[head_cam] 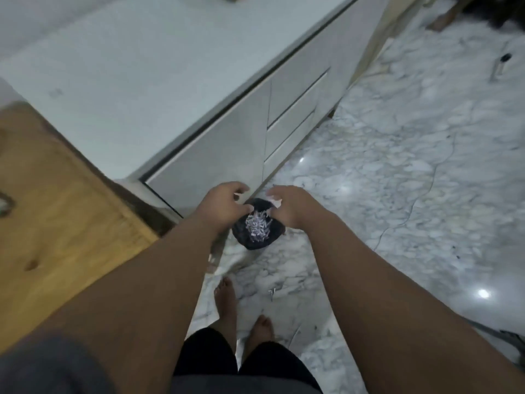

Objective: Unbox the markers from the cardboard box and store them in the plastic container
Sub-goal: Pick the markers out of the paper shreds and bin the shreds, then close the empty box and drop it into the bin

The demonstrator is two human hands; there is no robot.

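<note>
No markers, cardboard box or plastic container are in view. My left hand (224,204) and my right hand (288,207) reach out side by side above a small black bin (255,241) on the floor. The bin holds a heap of white shredded paper (258,227). The fingers of both hands are spread and slightly curled, and I see nothing gripped in either. A small white scrap shows near my right fingertips, blurred. The hands cover the bin's far rim.
A white cabinet (295,109) with drawers stands just behind the bin, under a white countertop (127,66). A wooden table (56,211) is at the left. My bare feet (227,300) stand on the marble floor (397,180). A thin cable (420,194) and a small tube-like object (500,66) lie at the right.
</note>
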